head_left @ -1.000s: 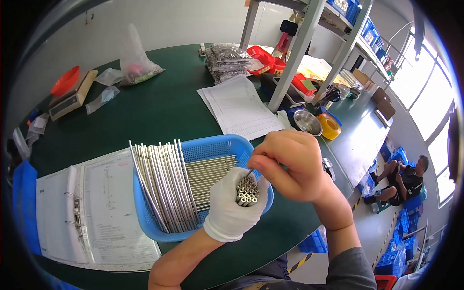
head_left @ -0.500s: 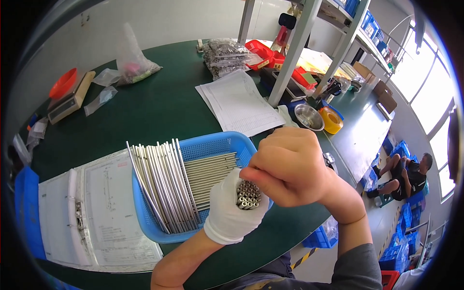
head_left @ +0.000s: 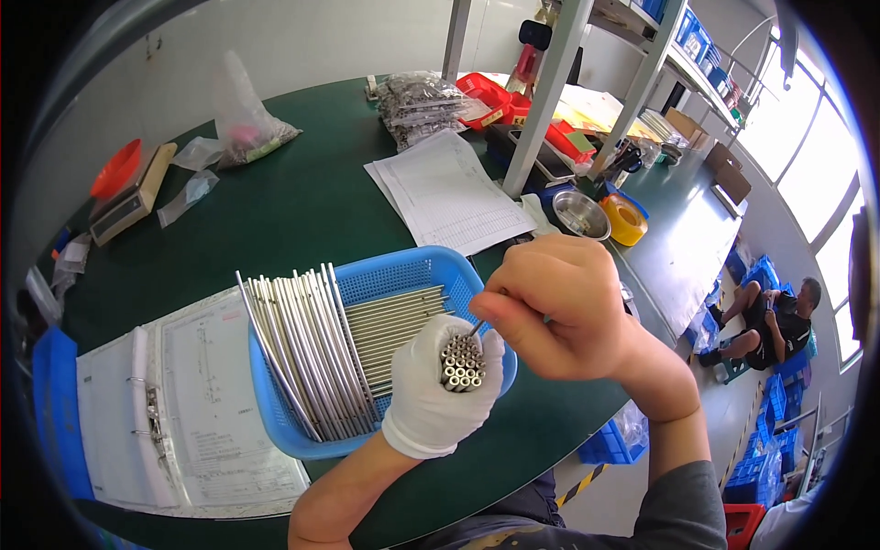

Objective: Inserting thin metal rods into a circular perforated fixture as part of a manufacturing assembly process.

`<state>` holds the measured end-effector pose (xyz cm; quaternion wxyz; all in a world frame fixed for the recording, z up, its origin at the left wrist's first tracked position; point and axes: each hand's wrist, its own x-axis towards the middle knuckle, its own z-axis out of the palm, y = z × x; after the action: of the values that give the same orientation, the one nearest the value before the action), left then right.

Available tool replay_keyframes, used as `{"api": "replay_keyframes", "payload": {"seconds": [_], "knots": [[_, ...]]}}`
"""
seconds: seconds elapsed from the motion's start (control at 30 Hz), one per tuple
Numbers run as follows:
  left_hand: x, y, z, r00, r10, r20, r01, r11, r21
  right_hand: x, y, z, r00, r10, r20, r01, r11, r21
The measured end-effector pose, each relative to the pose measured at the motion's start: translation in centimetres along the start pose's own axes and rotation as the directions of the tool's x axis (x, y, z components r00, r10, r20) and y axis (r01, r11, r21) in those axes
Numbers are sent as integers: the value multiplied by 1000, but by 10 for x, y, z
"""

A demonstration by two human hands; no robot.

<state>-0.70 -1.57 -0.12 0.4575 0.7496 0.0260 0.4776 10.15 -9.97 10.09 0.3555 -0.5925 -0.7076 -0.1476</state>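
Note:
A bundle of thin metal tubes (head_left: pixel 463 365) stands end-up in my left hand (head_left: pixel 431 394), which wears a white glove and is closed around it. The open tube ends face up. Just above and to the right, my bare right hand (head_left: pixel 559 307) is closed in a pinch on a thin metal rod (head_left: pixel 477 328). Its tip points down at the bundle's far edge; most of it is hidden by my fingers. Under both hands sits a blue plastic basket (head_left: pixel 275 417). In it, a row of silver tubes (head_left: pixel 307 353) leans at the left, and more metal tubes (head_left: pixel 390 330) lie crosswise.
An open ring binder (head_left: pixel 220 394) lies left of the basket. Beyond are printed sheets (head_left: pixel 449 197), bagged parts (head_left: pixel 417 101), a scale (head_left: pixel 133 197), a metal bowl (head_left: pixel 581 215) and yellow tape (head_left: pixel 625 223). Shelf posts (head_left: pixel 550 92) rise at the right. A person (head_left: pixel 779 325) sits farther off.
My right hand has shifted slightly, and the thin rod's tip now shows below its thumb. More of the bundle's tube ends are visible. The view has shifted a little.

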Motion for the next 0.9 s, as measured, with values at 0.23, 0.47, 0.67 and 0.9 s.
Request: {"api": "replay_keyframes", "payload": {"seconds": [0.23, 0.47, 0.67, 0.9], "knots": [[-1, -2, 0, 998, -55, 16, 56, 996, -75, -1, 3, 7, 1000, 2, 13, -2, 999, 47], [-4, -7, 0, 998, -15, 62, 16, 999, -29, 3, 0, 5, 996, -83, 29, 82, 996, 37], [0, 5, -3, 999, 24, 30, -23, 1000, -14, 4, -2, -5, 995, -80, 57, 78, 996, 41], [-2, 2, 0, 999, -34, 29, 35, 999, -35, 8, 3, -9, 987, -86, 134, 81, 996, 38]]}}
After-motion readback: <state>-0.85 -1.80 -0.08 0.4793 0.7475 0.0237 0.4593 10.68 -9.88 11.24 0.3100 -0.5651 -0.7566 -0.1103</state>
